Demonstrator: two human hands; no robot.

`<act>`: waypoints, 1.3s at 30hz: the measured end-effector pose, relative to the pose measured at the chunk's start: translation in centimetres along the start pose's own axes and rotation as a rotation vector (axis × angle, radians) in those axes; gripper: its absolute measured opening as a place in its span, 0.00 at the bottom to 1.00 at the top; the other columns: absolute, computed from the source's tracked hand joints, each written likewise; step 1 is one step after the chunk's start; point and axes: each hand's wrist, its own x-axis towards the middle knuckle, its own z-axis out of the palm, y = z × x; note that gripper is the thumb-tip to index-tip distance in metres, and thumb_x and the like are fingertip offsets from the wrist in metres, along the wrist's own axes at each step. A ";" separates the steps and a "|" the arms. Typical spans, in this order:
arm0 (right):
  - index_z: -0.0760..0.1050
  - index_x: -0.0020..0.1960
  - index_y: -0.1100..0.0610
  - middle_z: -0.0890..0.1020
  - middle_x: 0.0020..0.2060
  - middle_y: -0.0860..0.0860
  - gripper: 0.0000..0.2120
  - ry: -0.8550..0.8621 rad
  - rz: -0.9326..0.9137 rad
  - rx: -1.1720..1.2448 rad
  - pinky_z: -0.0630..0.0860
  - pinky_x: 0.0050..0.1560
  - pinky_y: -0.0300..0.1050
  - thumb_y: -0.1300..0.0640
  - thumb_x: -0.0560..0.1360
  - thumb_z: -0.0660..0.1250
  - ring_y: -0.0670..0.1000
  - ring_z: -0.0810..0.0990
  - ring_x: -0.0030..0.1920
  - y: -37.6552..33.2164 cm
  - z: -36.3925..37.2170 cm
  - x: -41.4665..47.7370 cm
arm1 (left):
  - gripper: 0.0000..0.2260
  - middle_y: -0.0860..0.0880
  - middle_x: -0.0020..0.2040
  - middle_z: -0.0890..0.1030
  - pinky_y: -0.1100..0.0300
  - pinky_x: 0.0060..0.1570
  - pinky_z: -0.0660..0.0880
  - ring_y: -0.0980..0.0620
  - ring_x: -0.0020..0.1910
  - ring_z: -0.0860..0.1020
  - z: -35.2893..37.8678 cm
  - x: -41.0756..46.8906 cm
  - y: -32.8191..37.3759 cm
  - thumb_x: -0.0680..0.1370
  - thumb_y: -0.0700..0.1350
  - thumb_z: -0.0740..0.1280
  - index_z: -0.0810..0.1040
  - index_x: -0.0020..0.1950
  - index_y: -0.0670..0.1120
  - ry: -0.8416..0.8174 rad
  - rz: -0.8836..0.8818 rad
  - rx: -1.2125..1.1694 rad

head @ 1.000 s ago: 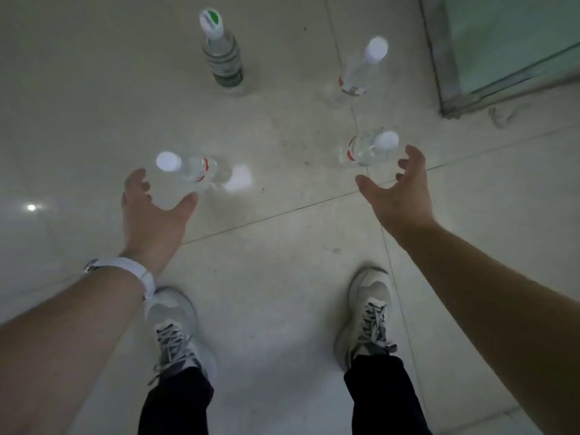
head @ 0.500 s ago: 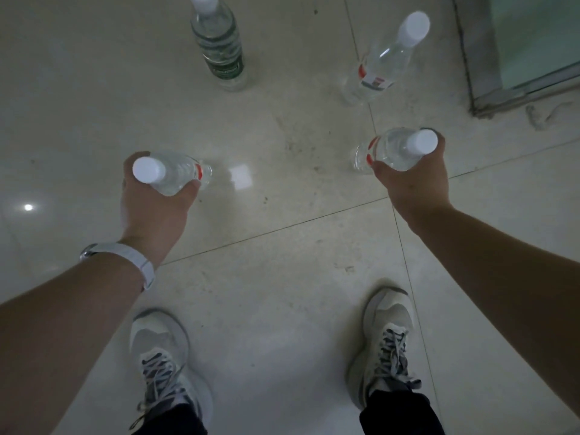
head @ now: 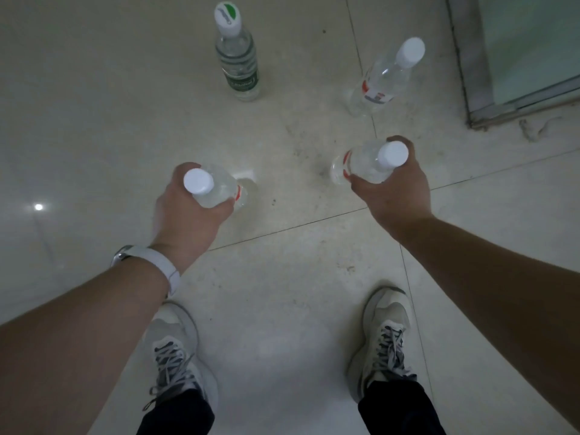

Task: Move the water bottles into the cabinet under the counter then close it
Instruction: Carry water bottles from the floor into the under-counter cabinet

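My left hand [head: 188, 218] grips a clear white-capped water bottle [head: 216, 188] by its upper body. A second clear white-capped bottle [head: 364, 163] with a red label is held the same way by my right hand [head: 394, 191]. Whether either bottle's base still touches the tiled floor I cannot tell. Farther off, a green-labelled bottle [head: 238, 58] stands upright on the floor, and a third red-labelled bottle [head: 381, 80] stands to its right. No cabinet is in view.
Pale glossy floor tiles [head: 282, 277] lie all around. A metal-framed glass door or panel [head: 477, 73] fills the top right corner. My two shoes, the left one [head: 175, 350] and the right one [head: 384, 334], stand near the bottom.
A second ago both hands were open and reaching; now each grips a bottle. Since half a second ago my left hand with its bottle has shifted toward the middle.
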 end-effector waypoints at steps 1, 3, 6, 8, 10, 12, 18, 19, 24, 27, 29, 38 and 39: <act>0.65 0.63 0.46 0.75 0.50 0.44 0.31 -0.015 0.000 0.009 0.69 0.47 0.38 0.46 0.66 0.78 0.48 0.74 0.50 -1.0 -0.5 -0.8 | 0.27 0.66 0.44 0.74 0.62 0.42 0.70 0.52 0.46 0.76 -0.7 -0.9 0.7 0.66 0.56 0.80 0.65 0.54 0.67 -0.003 0.009 -0.002; 0.64 0.62 0.43 0.74 0.48 0.41 0.31 -0.037 -0.017 0.032 0.68 0.45 0.35 0.44 0.66 0.77 0.47 0.74 0.49 -3.4 -1.8 -2.6 | 0.26 0.65 0.44 0.75 0.61 0.44 0.71 0.52 0.46 0.77 -2.9 -2.8 2.5 0.66 0.55 0.80 0.67 0.55 0.64 -0.014 0.004 -0.031; 0.64 0.63 0.42 0.76 0.50 0.41 0.32 -0.071 -0.042 0.045 0.73 0.46 0.40 0.44 0.65 0.77 0.47 0.77 0.49 -7.3 -4.8 -5.6 | 0.25 0.62 0.46 0.78 0.60 0.46 0.71 0.52 0.47 0.78 -6.9 -5.6 5.8 0.67 0.54 0.80 0.70 0.56 0.63 -0.022 -0.010 -0.065; 0.64 0.66 0.44 0.77 0.53 0.44 0.34 -0.102 -0.058 0.025 0.76 0.49 0.46 0.45 0.66 0.77 0.50 0.78 0.52 -10.2 -7.1 -7.7 | 0.24 0.59 0.47 0.79 0.60 0.45 0.70 0.51 0.46 0.78 -9.9 -7.5 8.3 0.67 0.53 0.80 0.71 0.57 0.62 -0.017 0.007 -0.073; 0.63 0.68 0.44 0.77 0.57 0.46 0.35 -0.123 -0.085 0.015 0.76 0.53 0.47 0.45 0.66 0.77 0.51 0.78 0.54 -13.1 -9.6 -9.9 | 0.24 0.59 0.46 0.79 0.61 0.45 0.69 0.51 0.46 0.78 -12.8 -9.2 10.6 0.67 0.53 0.80 0.72 0.57 0.61 -0.004 0.020 -0.077; 0.63 0.69 0.44 0.78 0.59 0.46 0.36 -0.143 -0.140 0.017 0.73 0.53 0.44 0.46 0.66 0.78 0.51 0.78 0.56 -16.1 -12.2 -11.9 | 0.24 0.61 0.44 0.78 0.61 0.44 0.70 0.50 0.45 0.78 -16.0 -10.7 13.1 0.67 0.55 0.80 0.72 0.56 0.61 0.015 0.023 -0.090; 0.65 0.68 0.40 0.77 0.52 0.40 0.37 -0.196 -0.310 -0.006 0.71 0.48 0.41 0.45 0.64 0.79 0.49 0.79 0.52 -26.1 -20.4 -18.4 | 0.24 0.67 0.39 0.75 0.70 0.37 0.68 0.62 0.38 0.76 -27.1 -16.5 20.8 0.65 0.59 0.80 0.68 0.51 0.64 0.112 0.034 -0.138; 0.65 0.68 0.39 0.77 0.52 0.39 0.37 -0.199 -0.344 -0.010 0.70 0.48 0.40 0.45 0.64 0.79 0.48 0.78 0.52 -27.8 -21.6 -19.6 | 0.23 0.68 0.39 0.76 0.75 0.35 0.66 0.66 0.39 0.76 -29.1 -17.7 21.9 0.65 0.58 0.81 0.68 0.50 0.65 0.128 0.038 -0.164; 0.63 0.63 0.35 0.76 0.47 0.33 0.36 -0.193 -0.476 -0.012 0.64 0.42 0.24 0.42 0.62 0.78 0.38 0.73 0.47 -36.3 -26.2 -25.1 | 0.24 0.76 0.44 0.77 0.79 0.40 0.69 0.74 0.43 0.76 -39.0 -23.0 25.6 0.64 0.60 0.79 0.68 0.50 0.74 0.209 0.142 -0.278; 0.63 0.62 0.34 0.74 0.46 0.27 0.35 -0.179 -0.533 0.003 0.64 0.41 0.20 0.37 0.61 0.76 0.34 0.71 0.48 -41.7 -28.1 -28.5 | 0.28 0.66 0.45 0.80 0.76 0.42 0.71 0.70 0.45 0.78 -44.3 -25.0 25.9 0.65 0.54 0.83 0.69 0.53 0.68 0.265 0.209 -0.308; 0.64 0.60 0.34 0.75 0.48 0.27 0.33 -0.177 -0.565 0.031 0.65 0.42 0.21 0.34 0.60 0.74 0.34 0.73 0.47 -45.4 -29.1 -30.8 | 0.28 0.66 0.47 0.80 0.71 0.46 0.74 0.66 0.46 0.79 -48.0 -25.8 25.8 0.65 0.51 0.83 0.70 0.55 0.67 0.285 0.241 -0.330; 0.69 0.48 0.25 0.79 0.46 0.30 0.23 -0.282 -0.607 0.155 0.74 0.41 0.31 0.36 0.57 0.73 0.37 0.81 0.45 -59.9 -30.6 -39.1 | 0.25 0.68 0.52 0.80 0.70 0.51 0.74 0.63 0.52 0.81 -63.7 -27.6 24.2 0.62 0.61 0.78 0.72 0.55 0.70 0.372 0.368 -0.531; 0.69 0.48 0.26 0.80 0.46 0.31 0.22 -0.296 -0.599 0.186 0.76 0.42 0.32 0.36 0.56 0.73 0.37 0.81 0.44 -61.4 -30.5 -39.7 | 0.25 0.69 0.52 0.80 0.70 0.52 0.74 0.62 0.52 0.81 -65.1 -27.6 24.1 0.62 0.61 0.78 0.72 0.55 0.70 0.378 0.374 -0.561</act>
